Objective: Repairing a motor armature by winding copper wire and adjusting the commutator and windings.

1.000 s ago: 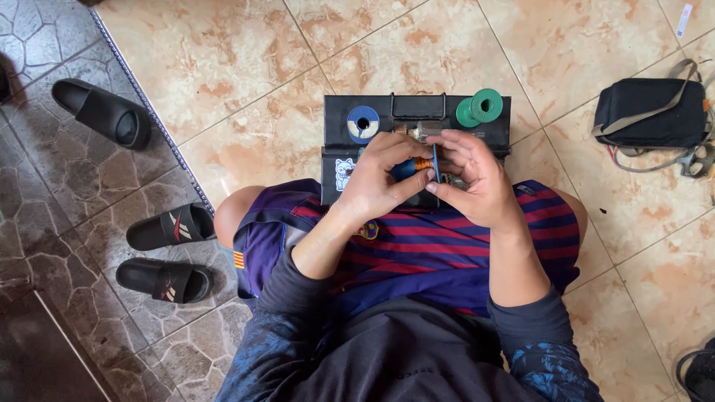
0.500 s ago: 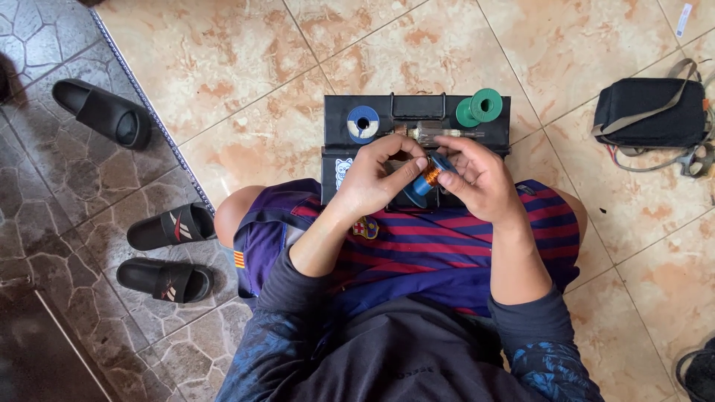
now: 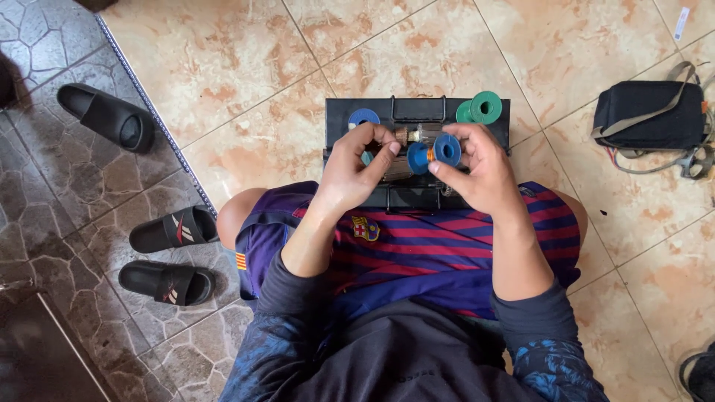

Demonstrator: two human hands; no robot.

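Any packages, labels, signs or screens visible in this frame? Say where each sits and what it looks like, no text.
Small white tag or sticker: on the floor tile at the top right corner, narrow rectangle, print too small to tell.
Crest badge: on the striped red-and-blue cloth over the person's lap, shield shape, several colours.
No screens, signs or packages show.

Single head-worn camera, looking straight down from above, close over the lap, tiled floor [image 3: 246,67] around
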